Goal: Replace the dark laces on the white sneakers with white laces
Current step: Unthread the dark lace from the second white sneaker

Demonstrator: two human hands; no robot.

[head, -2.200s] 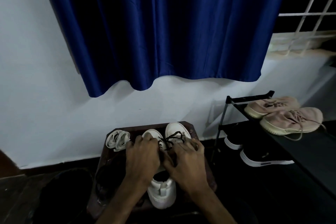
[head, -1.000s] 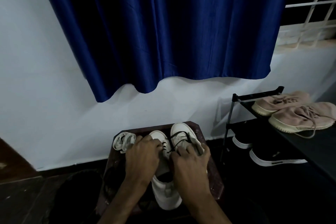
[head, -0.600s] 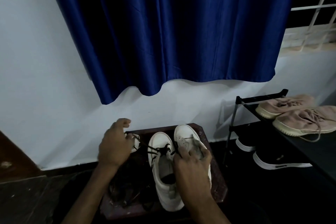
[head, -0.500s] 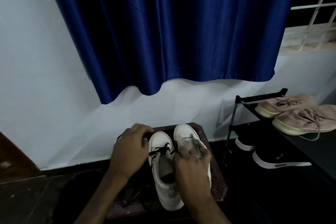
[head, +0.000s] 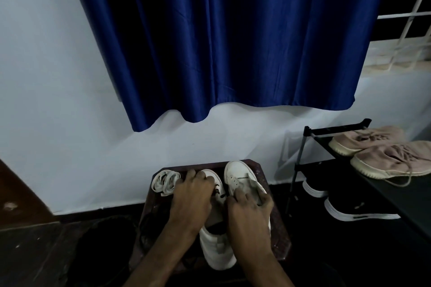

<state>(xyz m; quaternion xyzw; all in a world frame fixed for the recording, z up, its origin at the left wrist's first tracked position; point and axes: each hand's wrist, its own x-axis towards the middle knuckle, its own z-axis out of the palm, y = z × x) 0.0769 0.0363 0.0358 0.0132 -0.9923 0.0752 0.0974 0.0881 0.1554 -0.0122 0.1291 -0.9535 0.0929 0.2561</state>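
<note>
Dark lace on the stool's laced sneaker is flanked by left hand and right hand; grips cannot be told.

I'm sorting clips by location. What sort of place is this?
Probably a room in a home, by the shoe storage: a black shoe rack holding pinkish sneakers stands by the wall, a blue curtain hangs beside a grilled window, and white sneakers sit on a small wooden stool.
</note>
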